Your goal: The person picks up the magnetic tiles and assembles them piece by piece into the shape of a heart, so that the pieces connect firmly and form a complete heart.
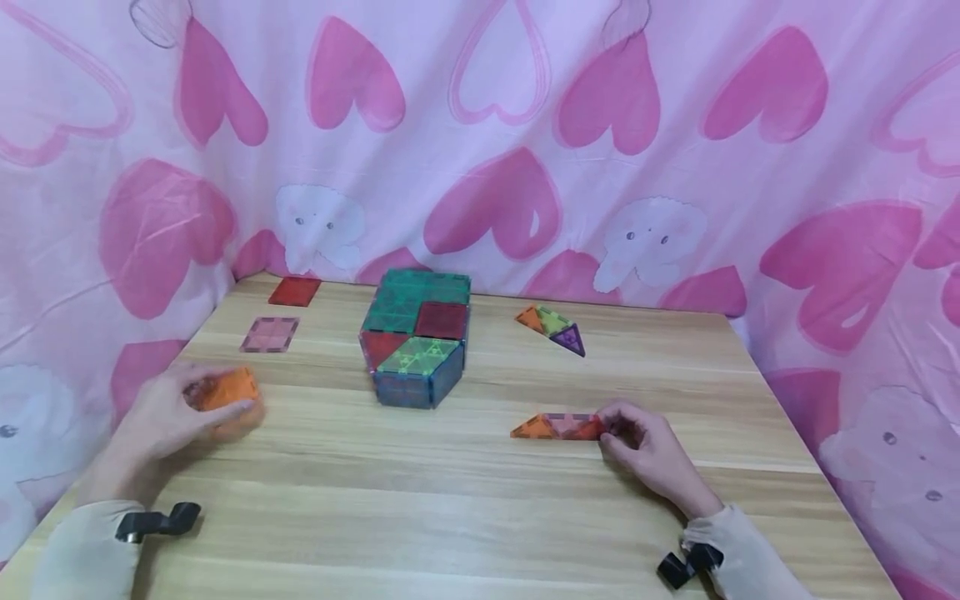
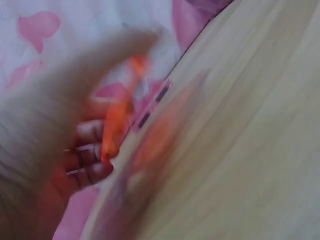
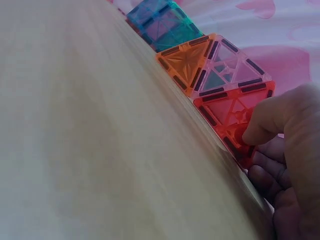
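My left hand [image 1: 153, 412] holds an orange translucent magnetic tile [image 1: 232, 387] at the left of the table, thumb along its near side. In the left wrist view this tile [image 2: 117, 125] is blurred. On the right, the thumb and fingers of my right hand [image 1: 652, 450] pinch a red triangular magnetic tile [image 3: 232, 110]. That red tile is the right end of a short row, joined to a pink triangle tile [image 3: 227, 67] and then an orange triangle tile [image 3: 187, 60]. Between the hands, farther back, stands a box-like structure [image 1: 405, 383] of blue, green and red magnetic tiles.
Beyond my left hand lie a pink square tile [image 1: 270, 334] and a red square tile [image 1: 295, 292]. At the back right is a group of orange, light green and purple triangle tiles [image 1: 553, 325]. A pink heart-patterned curtain [image 1: 495, 200] hangs around the wooden table [image 1: 420, 517].
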A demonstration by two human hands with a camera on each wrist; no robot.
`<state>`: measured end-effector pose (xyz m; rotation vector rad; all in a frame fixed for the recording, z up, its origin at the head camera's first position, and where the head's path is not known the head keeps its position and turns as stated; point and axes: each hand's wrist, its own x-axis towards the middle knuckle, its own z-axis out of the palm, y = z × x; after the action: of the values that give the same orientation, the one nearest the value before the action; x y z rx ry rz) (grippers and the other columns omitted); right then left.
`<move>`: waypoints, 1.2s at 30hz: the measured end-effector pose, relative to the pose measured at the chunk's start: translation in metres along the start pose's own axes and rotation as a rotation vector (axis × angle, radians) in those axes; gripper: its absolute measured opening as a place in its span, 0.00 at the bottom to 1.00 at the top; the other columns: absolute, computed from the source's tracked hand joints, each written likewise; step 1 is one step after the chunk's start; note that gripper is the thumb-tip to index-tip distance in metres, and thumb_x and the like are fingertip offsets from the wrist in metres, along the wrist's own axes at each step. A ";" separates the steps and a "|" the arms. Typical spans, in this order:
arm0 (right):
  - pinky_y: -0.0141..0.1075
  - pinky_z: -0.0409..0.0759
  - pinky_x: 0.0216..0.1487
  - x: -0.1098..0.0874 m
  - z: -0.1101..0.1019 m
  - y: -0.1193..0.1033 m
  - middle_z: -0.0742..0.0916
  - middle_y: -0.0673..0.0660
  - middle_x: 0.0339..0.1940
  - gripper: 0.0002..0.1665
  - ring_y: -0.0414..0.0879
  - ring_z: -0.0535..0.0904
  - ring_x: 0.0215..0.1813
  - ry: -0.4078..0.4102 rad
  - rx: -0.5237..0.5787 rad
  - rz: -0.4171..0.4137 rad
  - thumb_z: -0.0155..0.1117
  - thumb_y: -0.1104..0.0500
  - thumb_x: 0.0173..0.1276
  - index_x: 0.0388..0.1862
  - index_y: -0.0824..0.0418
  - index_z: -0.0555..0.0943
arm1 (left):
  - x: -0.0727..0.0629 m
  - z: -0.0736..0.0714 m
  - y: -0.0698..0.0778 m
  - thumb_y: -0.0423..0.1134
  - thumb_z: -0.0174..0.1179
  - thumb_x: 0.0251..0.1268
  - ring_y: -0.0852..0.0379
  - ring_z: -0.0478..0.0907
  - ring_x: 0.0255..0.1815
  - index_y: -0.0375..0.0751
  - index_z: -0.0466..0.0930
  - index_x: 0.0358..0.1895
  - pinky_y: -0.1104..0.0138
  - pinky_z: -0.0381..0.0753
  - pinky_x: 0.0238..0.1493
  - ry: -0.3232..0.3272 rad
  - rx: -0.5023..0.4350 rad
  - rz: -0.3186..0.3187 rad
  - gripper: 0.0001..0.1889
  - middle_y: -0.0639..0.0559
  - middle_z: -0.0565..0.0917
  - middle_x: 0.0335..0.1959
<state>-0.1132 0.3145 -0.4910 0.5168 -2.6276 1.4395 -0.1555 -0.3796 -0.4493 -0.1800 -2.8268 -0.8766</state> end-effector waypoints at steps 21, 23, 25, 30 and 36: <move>0.32 0.85 0.47 0.000 -0.004 0.000 0.91 0.49 0.48 0.12 0.43 0.86 0.47 -0.024 -0.008 0.028 0.76 0.64 0.77 0.52 0.49 0.88 | 0.055 0.035 0.171 0.19 0.83 0.50 0.55 0.84 0.61 0.39 0.83 0.73 0.71 0.88 0.58 0.069 -0.595 0.493 0.42 0.45 0.85 0.63; 0.32 0.85 0.46 0.000 -0.004 -0.001 0.91 0.48 0.48 0.13 0.43 0.86 0.47 -0.025 -0.002 0.024 0.76 0.64 0.76 0.52 0.49 0.88 | 0.059 0.044 0.192 0.18 0.82 0.49 0.51 0.81 0.63 0.38 0.82 0.74 0.67 0.89 0.61 0.033 -0.643 0.572 0.43 0.42 0.84 0.66; 0.33 0.85 0.46 0.000 -0.004 -0.001 0.91 0.49 0.49 0.13 0.43 0.86 0.47 -0.032 0.005 0.010 0.77 0.65 0.76 0.52 0.49 0.88 | 0.061 0.055 0.214 0.22 0.83 0.51 0.51 0.83 0.62 0.41 0.81 0.75 0.63 0.91 0.58 -0.007 -0.651 0.629 0.43 0.44 0.83 0.67; 0.32 0.85 0.48 0.000 -0.001 -0.001 0.91 0.49 0.49 0.13 0.43 0.86 0.48 -0.048 0.018 -0.022 0.77 0.65 0.76 0.51 0.48 0.88 | 0.059 0.090 0.260 0.32 0.87 0.53 0.50 0.86 0.59 0.43 0.81 0.76 0.52 0.94 0.54 -0.114 -0.647 0.727 0.42 0.48 0.83 0.67; 0.32 0.84 0.49 -0.001 0.000 -0.002 0.91 0.49 0.49 0.14 0.43 0.86 0.48 -0.050 0.021 -0.036 0.77 0.66 0.75 0.51 0.48 0.88 | 0.053 0.140 0.286 0.41 0.87 0.55 0.54 0.85 0.62 0.44 0.80 0.76 0.59 0.94 0.53 -0.230 -0.616 0.699 0.42 0.52 0.84 0.67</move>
<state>-0.1121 0.3139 -0.4895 0.6065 -2.6300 1.4635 -0.1776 -0.0624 -0.3949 -1.3115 -2.2613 -1.5382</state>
